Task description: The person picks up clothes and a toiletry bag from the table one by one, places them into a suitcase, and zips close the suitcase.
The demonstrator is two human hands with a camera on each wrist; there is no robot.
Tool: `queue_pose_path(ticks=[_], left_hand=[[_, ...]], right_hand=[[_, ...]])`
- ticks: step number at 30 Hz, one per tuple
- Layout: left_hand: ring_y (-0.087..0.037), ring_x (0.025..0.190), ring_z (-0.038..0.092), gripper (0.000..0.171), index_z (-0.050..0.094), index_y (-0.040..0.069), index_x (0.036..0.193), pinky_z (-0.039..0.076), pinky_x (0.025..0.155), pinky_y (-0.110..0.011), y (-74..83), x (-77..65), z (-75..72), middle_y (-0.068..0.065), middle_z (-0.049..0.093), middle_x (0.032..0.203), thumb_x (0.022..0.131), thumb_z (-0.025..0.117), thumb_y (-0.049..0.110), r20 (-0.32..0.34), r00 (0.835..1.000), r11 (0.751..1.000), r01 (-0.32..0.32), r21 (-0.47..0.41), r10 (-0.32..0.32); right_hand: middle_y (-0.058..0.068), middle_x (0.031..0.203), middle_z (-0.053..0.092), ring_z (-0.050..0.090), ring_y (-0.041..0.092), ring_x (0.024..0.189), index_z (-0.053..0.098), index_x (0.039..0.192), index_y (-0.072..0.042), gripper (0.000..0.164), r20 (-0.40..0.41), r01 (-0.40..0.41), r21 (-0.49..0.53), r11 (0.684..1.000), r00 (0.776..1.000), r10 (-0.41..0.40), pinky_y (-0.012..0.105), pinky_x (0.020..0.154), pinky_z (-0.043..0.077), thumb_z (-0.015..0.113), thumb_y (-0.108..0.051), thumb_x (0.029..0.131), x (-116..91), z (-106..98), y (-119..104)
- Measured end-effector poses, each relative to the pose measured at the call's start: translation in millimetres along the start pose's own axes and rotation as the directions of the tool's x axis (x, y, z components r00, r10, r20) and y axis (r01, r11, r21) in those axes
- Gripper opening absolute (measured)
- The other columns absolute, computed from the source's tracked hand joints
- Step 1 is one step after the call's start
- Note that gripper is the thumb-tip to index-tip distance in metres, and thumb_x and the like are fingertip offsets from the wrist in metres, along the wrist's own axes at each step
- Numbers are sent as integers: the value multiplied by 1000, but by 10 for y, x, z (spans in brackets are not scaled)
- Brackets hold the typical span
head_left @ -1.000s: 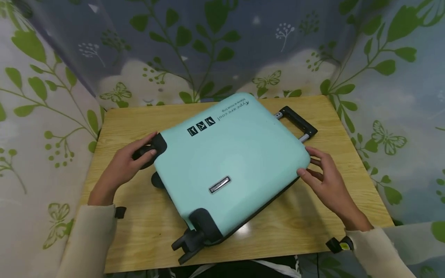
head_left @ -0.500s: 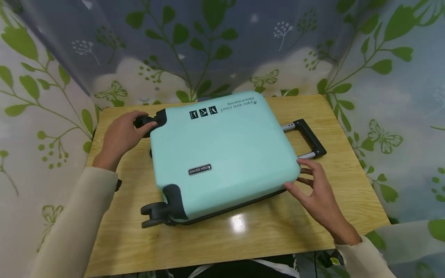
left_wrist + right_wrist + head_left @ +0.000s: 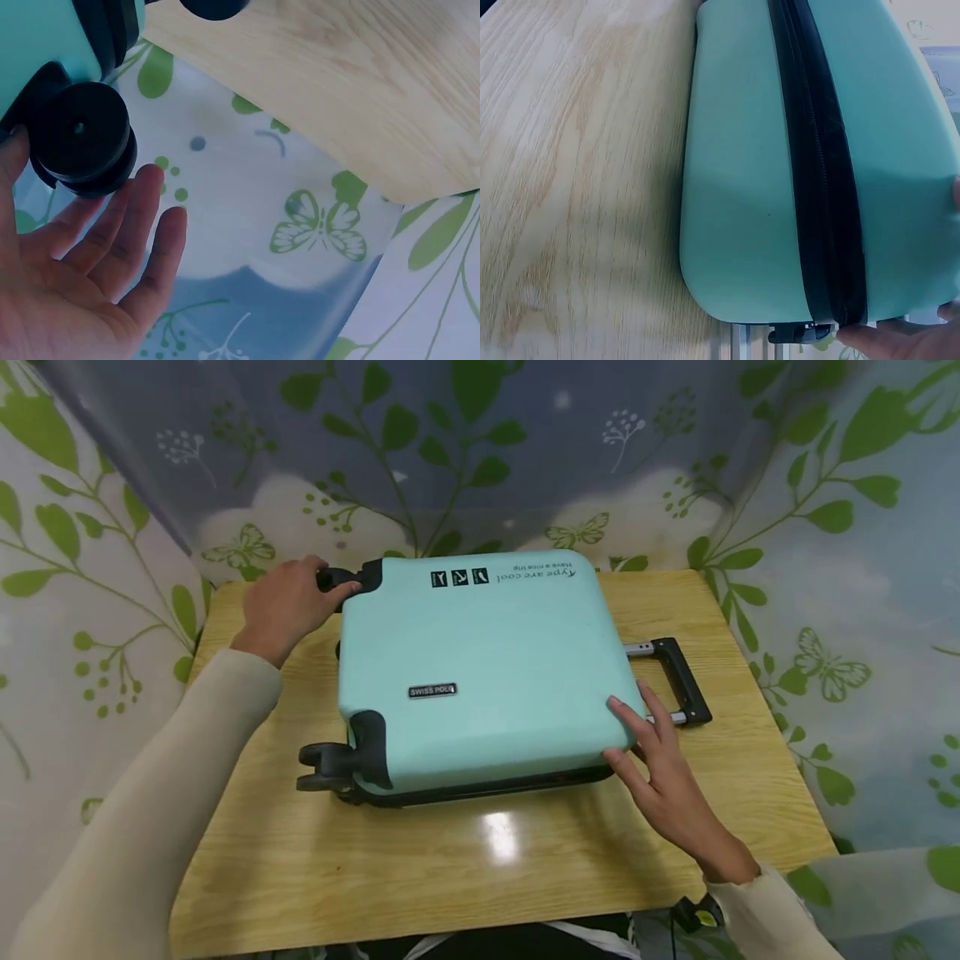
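Note:
A mint-green hard-shell suitcase (image 3: pixel 495 652) lies flat on a wooden table, its lettered face up. My left hand (image 3: pixel 288 606) grips the black wheel (image 3: pixel 82 135) at its far left corner; in the left wrist view the thumb is on one side and the fingers curve beneath. At the near right corner my right hand (image 3: pixel 667 781) touches the shell with spread, fairly straight fingers. The extended pull handle (image 3: pixel 682 681) points right. Another wheel (image 3: pixel 326 764) sticks out at the near left corner. Along the suitcase's side runs a black zipper band (image 3: pixel 825 165).
The wooden table (image 3: pixel 465 893) extends in front of the suitcase and to both sides. Leaf-patterned curtains (image 3: pixel 480 460) enclose its back and sides. In the left wrist view the table edge passes close to the held wheel.
The suitcase has turned clockwise as seen from above. Its wheel end swung away with my left hand, the handle came nearer, and my right fingers shifted onto the top near the corner.

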State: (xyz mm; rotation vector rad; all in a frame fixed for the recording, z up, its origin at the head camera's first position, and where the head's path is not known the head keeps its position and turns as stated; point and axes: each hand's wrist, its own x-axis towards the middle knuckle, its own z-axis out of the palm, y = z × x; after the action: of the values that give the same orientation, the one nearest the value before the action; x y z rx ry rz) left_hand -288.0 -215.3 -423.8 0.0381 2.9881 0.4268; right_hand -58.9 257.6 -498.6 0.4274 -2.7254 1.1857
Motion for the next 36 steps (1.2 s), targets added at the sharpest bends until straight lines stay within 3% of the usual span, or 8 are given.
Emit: queue_pose_path(ticks=[3, 7, 12, 16, 18, 25, 30, 36], left_hand=[[-43, 95, 70, 91, 53, 8, 158, 53, 67, -53, 2, 27, -11, -27, 71, 124, 103, 47, 80, 22, 1000, 1000, 11, -2, -11], [-52, 139, 55, 91, 29, 13, 174, 50, 106, -68, -88, -11, -24, -28, 49, 164, 107, 45, 74, 131, 991, 975, 14, -221, 16], [-50, 165, 23, 84, 4, 23, 178, 30, 126, -71, -344, -336, 91, -16, 6, 184, 113, 43, 59, 233, 970, 823, 72, -563, 75], [-49, 161, 34, 75, 11, 22, 178, 35, 125, -69, -553, -836, 428, -13, 10, 184, 116, 43, 50, 202, 978, 717, 97, -690, 61], [-48, 156, 42, 69, 21, 18, 176, 41, 121, -66, -604, -1118, 617, -15, 21, 182, 117, 45, 46, 159, 987, 696, 88, -712, 37], [-2, 122, 63, 43, 59, 14, 157, 52, 91, -16, -595, -1979, 1173, -16, 62, 156, 114, 58, 15, 14, 997, 706, 61, -705, -72], [-23, 128, 67, 40, 65, 6, 147, 59, 101, -39, -460, -2324, 1428, -21, 69, 142, 109, 66, 17, 63, 993, 711, 114, -694, -98], [-39, 130, 69, 55, 65, 7, 148, 58, 107, -56, -282, -2393, 1612, -18, 73, 138, 103, 79, 35, 40, 997, 741, 74, -667, -64]], right_hand=[[15, 183, 4, 23, 50, 162, 40, 170, -20, 70, 4, -19, 38, 999, 1000, 19, 76, 105, 48, 65, -1, 107, 13, 17, -8], [11, 184, 2, 23, 53, 162, 41, 169, -19, 70, 12, -31, 68, 997, 999, 30, 81, 105, 45, 65, 1, 107, 19, 21, -15], [10, 184, 8, 26, 54, 162, 49, 164, -18, 63, -21, 30, -40, 999, 999, -31, 78, 108, 44, 73, -14, 106, 88, -4, -82], [18, 180, 23, 29, 54, 160, 56, 158, -16, 64, -38, 180, -201, 963, 981, -191, 80, 113, 35, 62, -55, 109, 240, 32, -205], [21, 176, 32, 33, 54, 159, 59, 156, -15, 72, -42, 260, -286, 922, 958, -283, 84, 116, 29, 51, -69, 108, 320, 54, -278], [16, 169, 46, 41, 45, 158, 56, 158, -20, 77, 119, 462, -440, 770, 880, -460, 78, 125, 23, 47, -76, 106, 585, 285, -650], [13, 176, 38, 36, 40, 163, 44, 168, -25, 90, 271, 563, -468, 681, 825, -495, 66, 133, 22, 68, -74, 96, 689, 609, -935], [14, 179, 30, 34, 42, 163, 33, 172, -31, 113, 355, 634, -526, 567, 770, -531, 65, 132, 25, 79, -81, 82, 796, 842, -1135]])
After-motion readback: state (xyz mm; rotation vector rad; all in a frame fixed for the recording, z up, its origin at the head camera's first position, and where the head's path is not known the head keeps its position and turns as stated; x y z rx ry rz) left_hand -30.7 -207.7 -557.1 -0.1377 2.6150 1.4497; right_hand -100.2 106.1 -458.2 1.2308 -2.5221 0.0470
